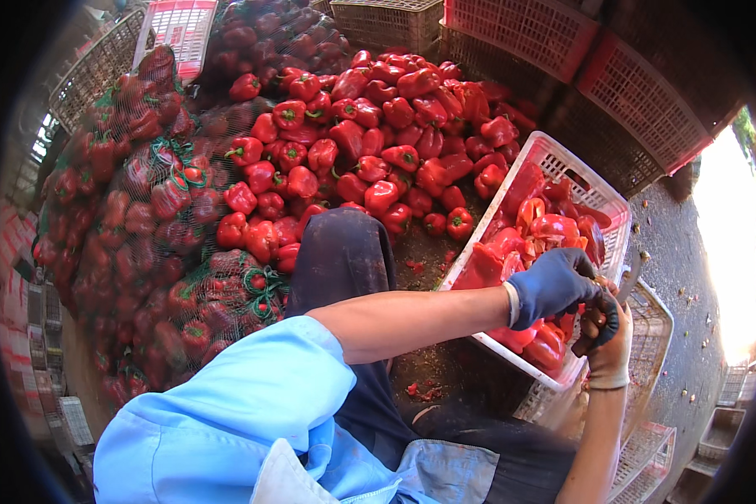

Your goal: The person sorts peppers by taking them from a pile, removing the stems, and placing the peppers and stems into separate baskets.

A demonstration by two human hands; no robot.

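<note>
My left hand [551, 285], in a blue glove, reaches over a white plastic crate [605, 205] of cut red bell peppers [554, 227]. Its bent fingertips meet my right hand [607, 343], whose pale glove has dark fingers, at the crate's right side. A knife [631, 277] is in my right hand, its blade pointing up and away past the crate's edge. Something small and brownish lies between the fingertips; what it is cannot be told. Whole red bell peppers [359, 151] are heaped on the floor beyond my knee, left of the crate.
Green mesh sacks [145, 220] full of red peppers are piled at the left. Stacked plastic crates [523, 31] stand along the back and upper right. Another crate [658, 321] is beside and below the pepper crate. Scraps [425, 390] lie on the floor near my legs.
</note>
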